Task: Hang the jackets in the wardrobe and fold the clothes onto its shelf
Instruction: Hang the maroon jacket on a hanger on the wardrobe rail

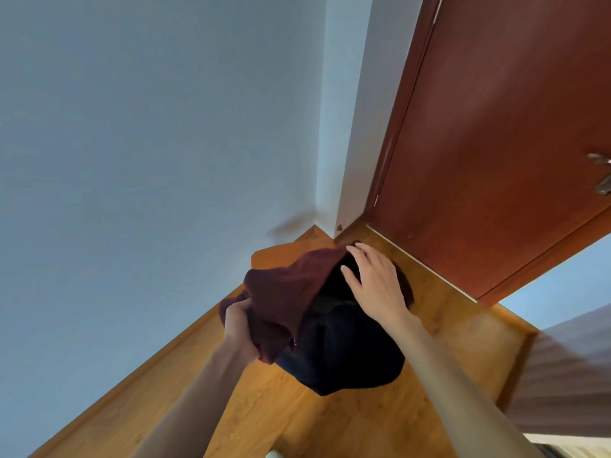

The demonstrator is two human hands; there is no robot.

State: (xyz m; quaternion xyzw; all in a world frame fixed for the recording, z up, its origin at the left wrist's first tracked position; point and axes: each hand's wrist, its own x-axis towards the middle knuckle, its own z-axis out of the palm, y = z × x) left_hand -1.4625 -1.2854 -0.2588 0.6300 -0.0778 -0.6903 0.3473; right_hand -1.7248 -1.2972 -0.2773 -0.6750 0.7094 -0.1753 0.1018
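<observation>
A dark maroon garment [284,292] lies draped over a black pile of clothes [344,352] on a round wooden stool [264,254] in the room's corner. My left hand [239,328] grips a bunched edge of the maroon garment at the pile's left side. My right hand [375,280] lies flat on top of the pile with straight, spread fingers, touching the maroon cloth's far edge. No wardrobe is in view.
A reddish-brown door [496,127] with a metal handle [601,178] stands at the right. Pale walls [148,143] meet in the corner behind the stool. Wooden floor [297,421] spreads below. A striped bed cover [562,375] fills the lower right.
</observation>
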